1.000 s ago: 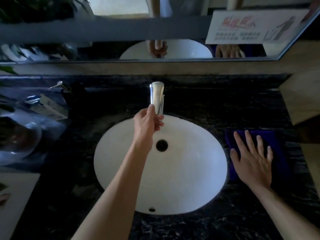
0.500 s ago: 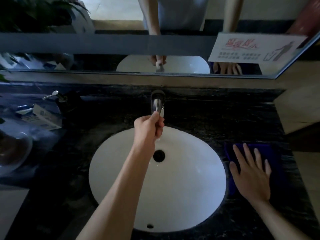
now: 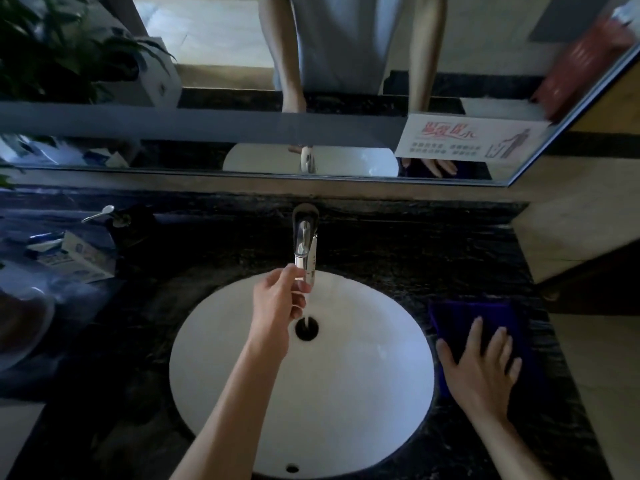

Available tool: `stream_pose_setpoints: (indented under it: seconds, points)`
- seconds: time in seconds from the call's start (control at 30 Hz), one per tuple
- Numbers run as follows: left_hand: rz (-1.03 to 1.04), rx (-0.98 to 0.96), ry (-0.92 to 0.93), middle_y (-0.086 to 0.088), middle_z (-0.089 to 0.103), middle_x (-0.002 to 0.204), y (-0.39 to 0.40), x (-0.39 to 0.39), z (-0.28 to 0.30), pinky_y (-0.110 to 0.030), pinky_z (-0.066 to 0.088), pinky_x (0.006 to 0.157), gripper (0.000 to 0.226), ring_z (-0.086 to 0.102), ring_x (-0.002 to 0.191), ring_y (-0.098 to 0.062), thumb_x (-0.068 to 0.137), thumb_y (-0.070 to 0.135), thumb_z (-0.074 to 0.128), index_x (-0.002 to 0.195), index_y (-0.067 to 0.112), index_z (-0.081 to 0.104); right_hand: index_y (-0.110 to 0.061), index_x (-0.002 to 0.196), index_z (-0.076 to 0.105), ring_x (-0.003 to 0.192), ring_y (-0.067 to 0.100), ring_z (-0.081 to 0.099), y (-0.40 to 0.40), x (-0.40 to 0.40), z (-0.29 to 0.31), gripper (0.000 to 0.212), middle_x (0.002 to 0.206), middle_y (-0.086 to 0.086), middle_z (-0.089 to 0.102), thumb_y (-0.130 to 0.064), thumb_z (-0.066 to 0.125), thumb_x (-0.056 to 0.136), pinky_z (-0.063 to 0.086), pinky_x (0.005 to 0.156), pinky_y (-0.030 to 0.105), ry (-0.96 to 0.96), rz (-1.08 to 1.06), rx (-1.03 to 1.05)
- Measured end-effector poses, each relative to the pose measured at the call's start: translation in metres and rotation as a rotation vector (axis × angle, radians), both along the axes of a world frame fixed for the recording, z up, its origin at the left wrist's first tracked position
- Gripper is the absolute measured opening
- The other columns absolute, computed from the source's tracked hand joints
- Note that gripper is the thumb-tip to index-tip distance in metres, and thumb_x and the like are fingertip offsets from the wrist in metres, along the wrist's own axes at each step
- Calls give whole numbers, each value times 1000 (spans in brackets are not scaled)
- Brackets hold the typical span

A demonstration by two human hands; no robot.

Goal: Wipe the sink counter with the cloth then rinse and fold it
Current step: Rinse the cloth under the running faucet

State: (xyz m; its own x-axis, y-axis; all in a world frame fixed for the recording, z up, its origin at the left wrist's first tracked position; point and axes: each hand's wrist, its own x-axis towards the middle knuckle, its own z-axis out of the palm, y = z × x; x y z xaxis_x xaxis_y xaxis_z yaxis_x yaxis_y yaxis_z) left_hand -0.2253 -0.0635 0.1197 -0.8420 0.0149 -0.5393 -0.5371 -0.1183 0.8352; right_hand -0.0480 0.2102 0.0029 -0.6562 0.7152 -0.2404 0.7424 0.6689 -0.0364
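On the black speckled stone counter (image 3: pixel 398 258), our right hand (image 3: pixel 479 370) lies flat, fingers spread, on the dark blue cloth (image 3: pixel 474 315) at three o'clock of the white oval basin (image 3: pixel 363 393), while our left hand (image 3: pixel 277 306) pinches the chrome tap (image 3: pixel 304 247).

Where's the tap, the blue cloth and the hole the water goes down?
tap (image 3: pixel 304 237), head view, on its shiny spout.
blue cloth (image 3: pixel 467 317), head view, on the bare part above the fingers.
drain hole (image 3: pixel 307 329), head view, on its dark middle.

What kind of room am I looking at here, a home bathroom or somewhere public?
Most likely a public or workplace washroom. A white basin is set in a dark stone counter, a wide wall mirror runs above it, and a printed notice is stuck on the mirror, which suggests shared use.
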Motion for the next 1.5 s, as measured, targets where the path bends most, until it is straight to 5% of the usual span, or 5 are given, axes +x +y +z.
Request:
stream_pose_setpoints:
  seconds: [0.4, 0.6, 0.8, 1.03, 1.5]
  points:
    - [-114, -124, -267, -10, 69, 70, -26, 86, -60, -25, 37, 45, 17, 54, 51, -16, 95, 8, 56, 92, 3, 72, 9, 129, 61, 129, 49, 54, -56, 5, -10, 57, 140, 33, 55, 9, 78, 74, 46, 104, 61, 457, 106, 50]
    - [-143, -59, -370, -17, 71, 81, -23, 86, -81, -28, 48, 56, 21, 63, 65, -25, 98, 5, 51, 102, -3, 70, -22, 113, 67, 108, 30, 68, -121, -34, 46, 26, 113, 8, 73, -4, 60, 97, 48, 94, 37, 747, -421, -867]
    - [-203, 308, -388, -8, 74, 121, -31, 52, -99, -39, 49, 102, 38, 68, 116, -24, 103, 42, 49, 122, 15, 68, -2, 124, 67, 102, 36, 73, -159, -76, 68, 40, 119, 25, 72, -5, 56, 86, 59, 84, 43, 714, -711, -1749]
    - [-91, 342, -260, -20, 70, 124, -49, 11, -101, -49, 53, 101, 35, 68, 115, -33, 91, 17, 64, 123, 6, 68, -1, 132, 61, 117, 42, 66, -144, -127, 32, 39, 125, 26, 69, -5, 58, 93, 47, 107, 57, 525, -602, -1690]
    - [-85, 13, 42, -12, 77, 103, -64, -19, -89, -45, 62, 78, 16, 75, 95, -30, 98, 17, 63, 112, 11, 68, -15, 123, 58, 73, 19, 69, -138, -161, -3, 30, 93, 12, 73, -5, 59, 94, 51, 61, 32, 453, -386, -1377]
